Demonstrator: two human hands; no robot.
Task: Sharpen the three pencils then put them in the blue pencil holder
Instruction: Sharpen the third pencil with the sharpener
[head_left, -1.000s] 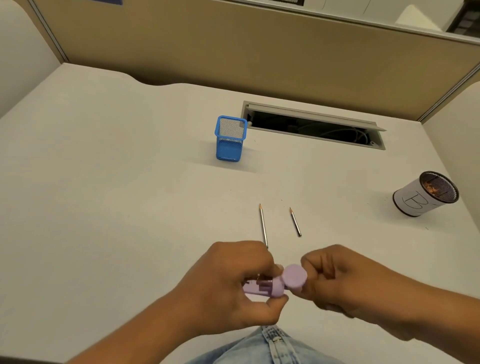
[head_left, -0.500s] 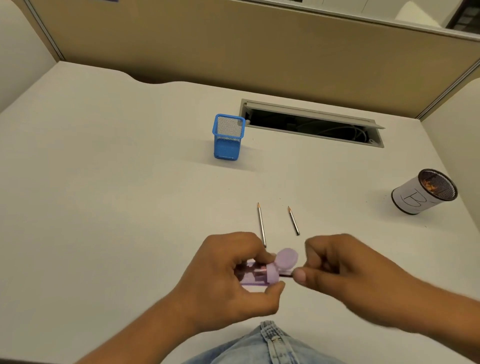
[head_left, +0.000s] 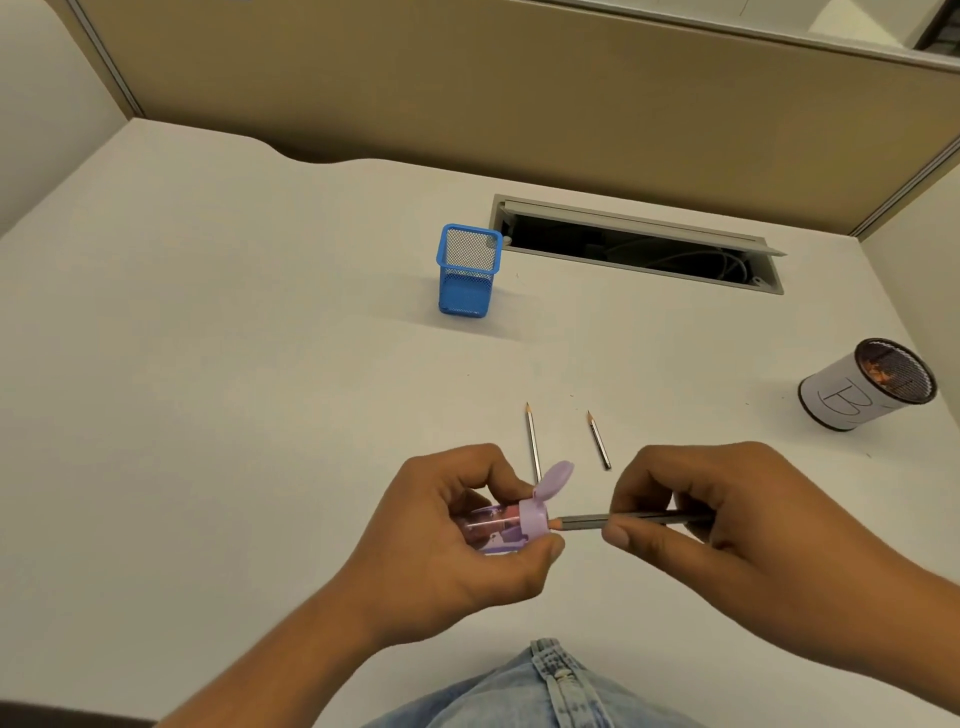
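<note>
My left hand (head_left: 457, 540) grips a lilac pencil sharpener (head_left: 511, 522) with a clear body and its lid flipped up. My right hand (head_left: 727, 525) pinches a grey pencil (head_left: 584, 521) held level, its tip at the sharpener's lilac end. Two more grey pencils lie on the white desk just beyond my hands, tips pointing away: a longer one (head_left: 532, 441) and a shorter one (head_left: 598, 440). The blue mesh pencil holder (head_left: 467, 273) stands upright further back, with nothing visible inside.
A white cup marked "B" (head_left: 862, 387) holding shavings sits at the right. An open cable slot (head_left: 639, 244) runs behind the blue holder. Tan partition walls enclose the white desk (head_left: 208, 364). My jeans show at the bottom edge.
My right hand has drawn away to the right, pulling the pencil out of the sharpener until most of its shaft shows. The left hand keeps hold of the sharpener.
</note>
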